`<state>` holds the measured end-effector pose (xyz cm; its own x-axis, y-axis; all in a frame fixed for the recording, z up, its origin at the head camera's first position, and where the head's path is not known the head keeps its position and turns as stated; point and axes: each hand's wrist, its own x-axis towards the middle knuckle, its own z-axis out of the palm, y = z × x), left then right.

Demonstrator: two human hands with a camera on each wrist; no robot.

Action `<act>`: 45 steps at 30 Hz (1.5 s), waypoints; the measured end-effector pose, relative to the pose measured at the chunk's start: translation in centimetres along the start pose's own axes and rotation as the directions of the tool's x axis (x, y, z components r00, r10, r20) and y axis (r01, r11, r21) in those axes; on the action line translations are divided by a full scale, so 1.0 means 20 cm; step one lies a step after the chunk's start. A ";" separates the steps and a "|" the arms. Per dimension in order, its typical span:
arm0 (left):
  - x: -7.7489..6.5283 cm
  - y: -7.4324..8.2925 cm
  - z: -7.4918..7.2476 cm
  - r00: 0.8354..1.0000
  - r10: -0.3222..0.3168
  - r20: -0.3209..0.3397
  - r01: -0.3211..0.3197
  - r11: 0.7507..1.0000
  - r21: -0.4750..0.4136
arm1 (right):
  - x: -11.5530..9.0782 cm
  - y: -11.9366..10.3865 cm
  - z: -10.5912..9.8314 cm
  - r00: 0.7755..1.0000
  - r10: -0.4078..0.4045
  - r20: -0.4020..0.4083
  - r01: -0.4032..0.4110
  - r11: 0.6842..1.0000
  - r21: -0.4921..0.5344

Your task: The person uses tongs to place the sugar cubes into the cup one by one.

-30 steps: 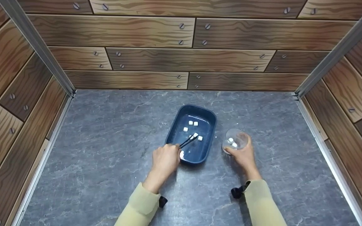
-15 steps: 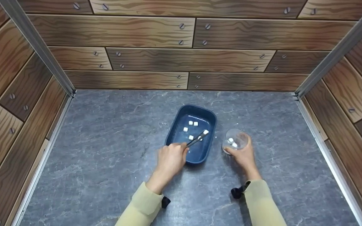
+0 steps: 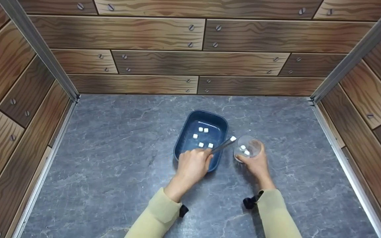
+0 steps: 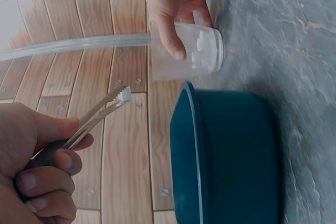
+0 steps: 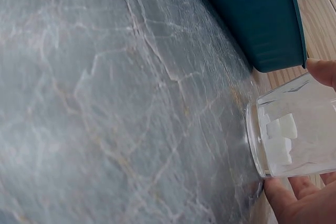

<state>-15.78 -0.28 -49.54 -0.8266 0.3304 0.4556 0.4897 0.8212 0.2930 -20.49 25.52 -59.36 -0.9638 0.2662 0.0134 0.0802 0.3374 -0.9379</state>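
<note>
My left hand grips a pair of metal tongs with toothed tips. Pinched in those tips is a white cube, held up between the blue dish and the cup. My right hand wraps around a clear plastic cup, which stands upright on the surface. A few white cubes lie on the cup's bottom. Under my left hand and the tongs, the deep blue dish holds several more white cubes, scattered over its floor.
The grey marbled surface is walled at the back and both sides by wood-patterned panels. Metal rails run along the side edges. The cup stands just right of the dish.
The left hand has lifted a white cube from the dish with the tongs and carried it right, over the dish's rim toward the cup. The right hand and cup stay put.
</note>
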 end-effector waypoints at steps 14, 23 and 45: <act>0.06 0.10 0.07 0.995 0.068 0.074 -0.072 0.996 0.046 | 0.00 -0.01 0.00 1.000 0.012 0.012 -0.012 1.000 0.015; 0.05 0.09 0.06 0.991 0.050 0.125 -0.050 0.999 0.003 | -0.01 -0.01 0.00 1.000 -0.016 -0.008 0.016 1.000 0.023; -0.11 -0.12 0.02 0.977 -0.160 0.141 0.163 0.987 -0.014 | -0.01 -0.01 0.00 1.000 -0.007 -0.002 0.007 1.000 -0.002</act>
<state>-15.26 -2.81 -51.58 -0.9249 0.2572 0.2801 0.3521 0.8575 0.3752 -20.32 25.46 -59.13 -0.9639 0.2655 0.0206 0.0739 0.3408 -0.9372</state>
